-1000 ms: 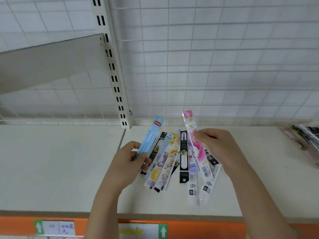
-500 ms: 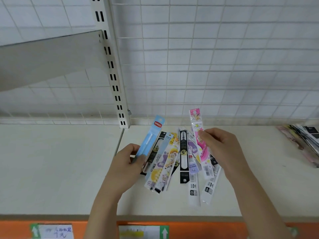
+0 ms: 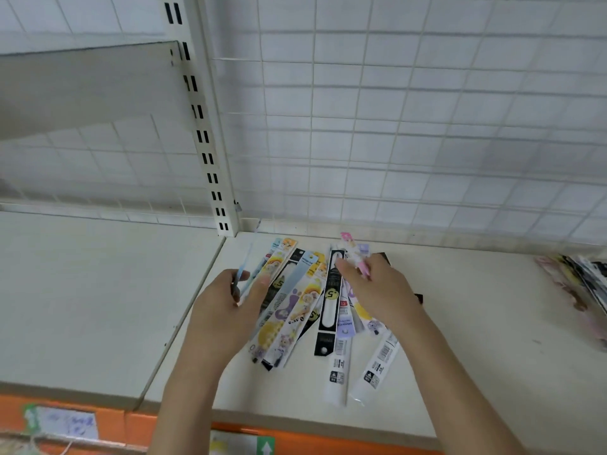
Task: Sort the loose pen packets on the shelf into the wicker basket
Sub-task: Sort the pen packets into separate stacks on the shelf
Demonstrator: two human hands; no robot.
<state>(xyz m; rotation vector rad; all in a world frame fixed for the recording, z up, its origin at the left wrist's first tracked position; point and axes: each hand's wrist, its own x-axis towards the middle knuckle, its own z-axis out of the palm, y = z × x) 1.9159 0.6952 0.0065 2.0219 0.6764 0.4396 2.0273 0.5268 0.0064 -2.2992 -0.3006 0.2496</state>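
Observation:
Several loose pen packets (image 3: 295, 307) lie fanned out on the cream shelf (image 3: 460, 323). My left hand (image 3: 230, 310) pinches a light blue packet (image 3: 244, 267), seen edge-on and blurred, at the left of the pile. My right hand (image 3: 377, 290) holds a pink packet (image 3: 353, 254) by its upper part, above the right of the pile. A black packet marked 5 (image 3: 330, 300) lies between the hands. Two white packets (image 3: 377, 366) stick out toward the shelf's front. The wicker basket is not clearly in view.
A second heap of packets (image 3: 581, 280) sits at the right edge. A slotted upright (image 3: 205, 136) and wire grid back (image 3: 394, 126) close the rear. An upper shelf (image 3: 82, 90) overhangs at left. An orange price strip (image 3: 131, 425) runs along the front edge.
The view has tilted down and closer. The blue packet in my left hand has turned edge-on. My right hand has lowered the pink packet toward the pile.

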